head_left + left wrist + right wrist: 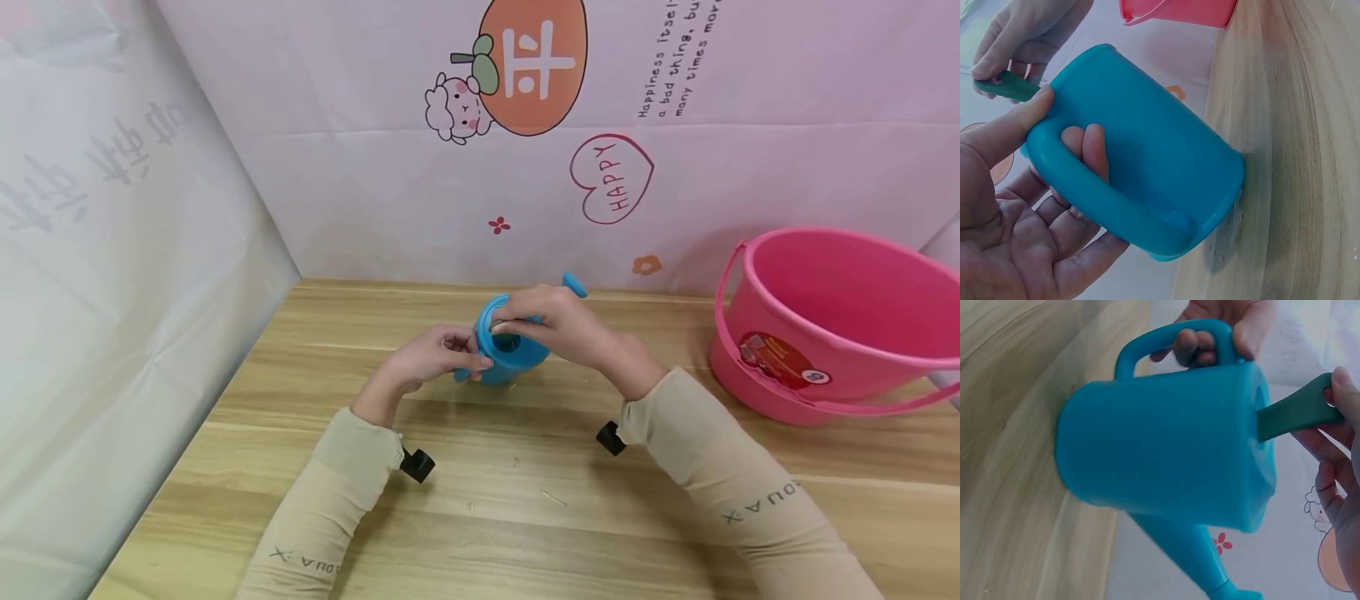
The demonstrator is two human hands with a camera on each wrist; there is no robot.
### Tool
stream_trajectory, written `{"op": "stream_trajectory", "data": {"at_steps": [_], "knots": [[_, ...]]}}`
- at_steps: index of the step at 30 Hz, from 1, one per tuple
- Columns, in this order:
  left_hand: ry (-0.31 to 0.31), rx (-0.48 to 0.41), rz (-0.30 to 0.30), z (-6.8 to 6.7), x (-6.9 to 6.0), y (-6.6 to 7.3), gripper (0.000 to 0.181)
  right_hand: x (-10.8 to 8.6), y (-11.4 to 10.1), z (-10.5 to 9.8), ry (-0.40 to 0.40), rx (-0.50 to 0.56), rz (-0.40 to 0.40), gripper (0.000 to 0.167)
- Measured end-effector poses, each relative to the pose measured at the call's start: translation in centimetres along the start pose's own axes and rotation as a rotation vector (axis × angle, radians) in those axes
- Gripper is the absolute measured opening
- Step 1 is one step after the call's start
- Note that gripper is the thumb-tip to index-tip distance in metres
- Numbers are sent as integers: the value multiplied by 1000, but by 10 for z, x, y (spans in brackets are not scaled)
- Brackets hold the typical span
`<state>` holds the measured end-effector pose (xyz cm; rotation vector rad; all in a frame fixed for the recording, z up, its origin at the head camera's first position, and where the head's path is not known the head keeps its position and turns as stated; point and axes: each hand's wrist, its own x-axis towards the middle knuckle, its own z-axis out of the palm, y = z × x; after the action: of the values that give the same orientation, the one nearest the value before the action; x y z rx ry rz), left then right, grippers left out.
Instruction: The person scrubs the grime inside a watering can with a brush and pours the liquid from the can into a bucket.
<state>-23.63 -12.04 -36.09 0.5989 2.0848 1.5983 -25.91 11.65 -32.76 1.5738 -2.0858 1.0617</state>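
A blue watering can stands on the wooden table, its spout head pointing to the back right. My left hand grips the can's handle, the thumb near the rim and fingertips showing through the loop. Over the can's opening, my right hand pinches the end of a flat dark green handle. That handle also shows in the left wrist view, sticking out past the rim. Its other end is inside the can and hidden, so I cannot tell what tool it belongs to.
A large pink bucket with a pink carrying handle stands at the right of the table. Small straw-like bits lie in front of the can. Behind is a printed white backdrop; another white sheet hangs at the left.
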Motion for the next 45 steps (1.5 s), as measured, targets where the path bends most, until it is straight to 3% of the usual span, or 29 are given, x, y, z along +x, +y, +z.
{"op": "stream_trajectory", "data": {"at_steps": [3, 9, 12, 18, 24, 27, 31, 39, 45], "knots": [[-1, 3, -7, 0, 0, 0, 23, -4, 3, 0, 0, -22, -11, 19], [0, 13, -20, 1, -1, 3, 23, -7, 2, -3, 24, 61, 126, 11], [3, 23, -23, 1, -1, 5, 23, -5, 2, -3, 26, 87, 138, 11], [6, 38, -31, 2, -2, 6, 22, -4, 2, -5, -97, 77, 101, 18], [1, 43, -39, 2, -2, 7, 20, -1, 0, -17, -128, 202, 277, 13], [-5, 47, -30, 2, -2, 7, 21, 2, 4, -18, -187, 228, 317, 13], [-11, 56, -20, 2, -1, 6, 21, 8, 7, -20, -268, 246, 323, 11], [-8, 57, -27, 2, -2, 8, 21, 21, 6, -25, -293, 284, 296, 11], [-5, 67, -30, 2, -2, 9, 21, 21, 8, -24, -313, 281, 337, 11]]}}
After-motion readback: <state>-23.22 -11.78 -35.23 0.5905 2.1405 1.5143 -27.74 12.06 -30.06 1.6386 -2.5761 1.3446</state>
